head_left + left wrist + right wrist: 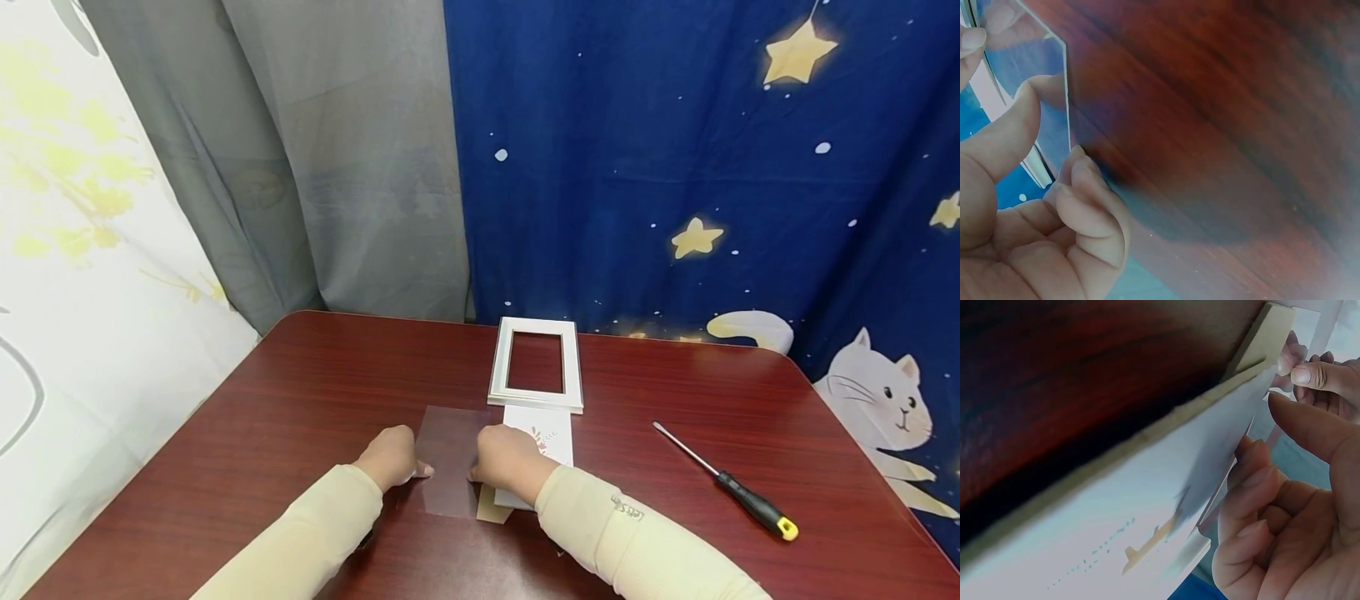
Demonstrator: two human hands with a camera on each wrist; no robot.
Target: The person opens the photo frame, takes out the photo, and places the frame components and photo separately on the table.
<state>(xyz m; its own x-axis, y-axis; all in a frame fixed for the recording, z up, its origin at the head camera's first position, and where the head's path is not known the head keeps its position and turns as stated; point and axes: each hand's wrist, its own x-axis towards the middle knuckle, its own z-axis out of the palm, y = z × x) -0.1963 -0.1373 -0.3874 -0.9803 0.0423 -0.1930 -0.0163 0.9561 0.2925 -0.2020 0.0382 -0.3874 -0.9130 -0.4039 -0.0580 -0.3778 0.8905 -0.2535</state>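
Note:
A clear rectangular sheet (452, 454) spans the space between both hands, low over the table. My left hand (392, 457) pinches its left edge; in the left wrist view the thumb lies across the sheet (1054, 128) and the fingertips meet its edge. At the opposite edge my right hand (510, 457) holds the sheet between thumb and curled fingers. Just beside and partly beneath the right hand lies a white card (557, 437) with a printed floral design. A tan board (492, 510) shows under the card, its thick edge visible in the right wrist view.
Behind the card, a white picture frame (501, 367) lies flat on the brown table (330, 375). To the right rests a screwdriver (742, 496) with a black and yellow handle. Grey and blue curtains (577, 167) hang along the far table edge.

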